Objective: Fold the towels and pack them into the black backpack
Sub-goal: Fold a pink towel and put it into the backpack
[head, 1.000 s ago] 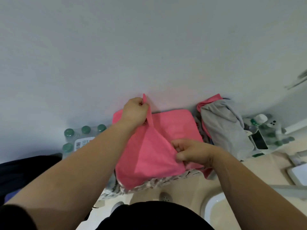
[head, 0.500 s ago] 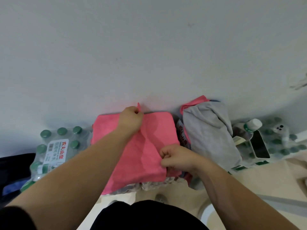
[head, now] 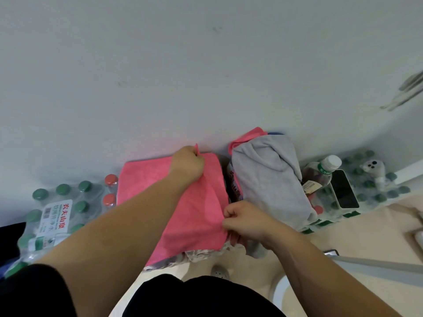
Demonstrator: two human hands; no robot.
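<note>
A pink towel (head: 194,209) lies spread over a pack of bottles against the wall. My left hand (head: 186,163) pinches its far corner near the wall. My right hand (head: 242,221) pinches its near right edge. A folded fold runs between the two hands. To the right, a grey towel (head: 272,179) lies draped over another pink towel (head: 248,135) on more bottles. A dark shape at the far left edge (head: 9,236) may be the black backpack; I cannot tell.
Shrink-wrapped packs of green-capped water bottles (head: 57,213) stand at the left, more at the right (head: 370,186). A phone (head: 344,192) and a white-capped bottle (head: 325,168) lie right of the grey towel. The wall is directly behind. A floor drain (head: 219,271) sits near my knees.
Both hands moved the pink towel's folded flap to the right and lower, flattening it. The raised corner in my left hand came down toward the wall edge.
</note>
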